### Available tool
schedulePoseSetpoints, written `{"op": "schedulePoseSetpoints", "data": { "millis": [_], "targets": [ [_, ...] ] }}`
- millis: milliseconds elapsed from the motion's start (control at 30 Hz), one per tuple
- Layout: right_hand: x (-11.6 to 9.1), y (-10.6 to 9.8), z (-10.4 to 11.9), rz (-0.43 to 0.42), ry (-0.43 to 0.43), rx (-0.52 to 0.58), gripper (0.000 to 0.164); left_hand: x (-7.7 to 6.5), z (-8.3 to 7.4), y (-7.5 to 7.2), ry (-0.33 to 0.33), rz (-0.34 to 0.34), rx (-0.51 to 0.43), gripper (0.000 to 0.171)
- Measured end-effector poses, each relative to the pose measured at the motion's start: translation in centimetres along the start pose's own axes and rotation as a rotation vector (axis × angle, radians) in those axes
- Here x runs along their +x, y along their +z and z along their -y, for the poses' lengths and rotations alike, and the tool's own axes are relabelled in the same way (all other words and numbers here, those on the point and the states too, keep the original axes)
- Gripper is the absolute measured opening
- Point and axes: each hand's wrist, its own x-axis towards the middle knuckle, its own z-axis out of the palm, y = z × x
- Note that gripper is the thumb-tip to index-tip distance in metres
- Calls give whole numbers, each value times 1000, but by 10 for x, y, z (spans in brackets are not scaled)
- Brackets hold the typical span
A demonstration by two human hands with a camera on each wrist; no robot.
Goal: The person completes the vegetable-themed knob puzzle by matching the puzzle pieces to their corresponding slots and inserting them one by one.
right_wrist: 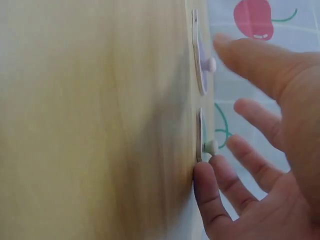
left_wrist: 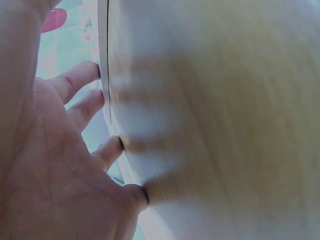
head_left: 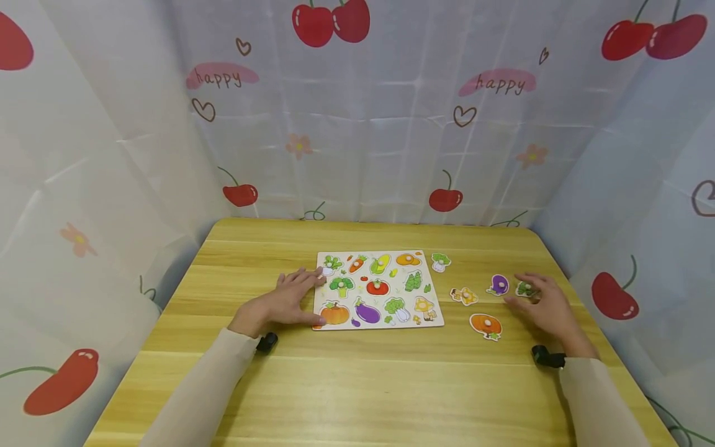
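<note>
Vegetable puzzle board (head_left: 395, 290) flat on the wooden table (head_left: 368, 385), left hand (head_left: 282, 301) spread wide at its left edge, right hand (head_left: 546, 307) well off to the right, thumb and fingers apart by a little green piece (head_left: 524, 289), can't really tell if touching.

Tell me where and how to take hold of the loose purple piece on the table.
Best pinched by the pale knob on the purple piece, probably coming straight down from above. The piece lies flat on the table, so its thin edge offers little to get under, while the knob stands up clear of its face.
</note>
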Motion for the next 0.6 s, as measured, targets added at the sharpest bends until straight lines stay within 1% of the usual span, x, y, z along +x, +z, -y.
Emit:
{"op": "schedulePoseSetpoints", "data": {
  "millis": [133,233,467,600],
  "targets": [
    [1,-1,-5,15,13,-12,69,1,1,0,0,0,2,109],
    [-1,1,-4,10,31,-21,63,1,1,0,3,-1,7,110],
    [-4,4,5,-38,78,-11,33,1,0,0,9,-7,23,108],
    [-4,4,9,-64,82,-25,25,1,0,0,6,-9,31,108]
  ]
}}
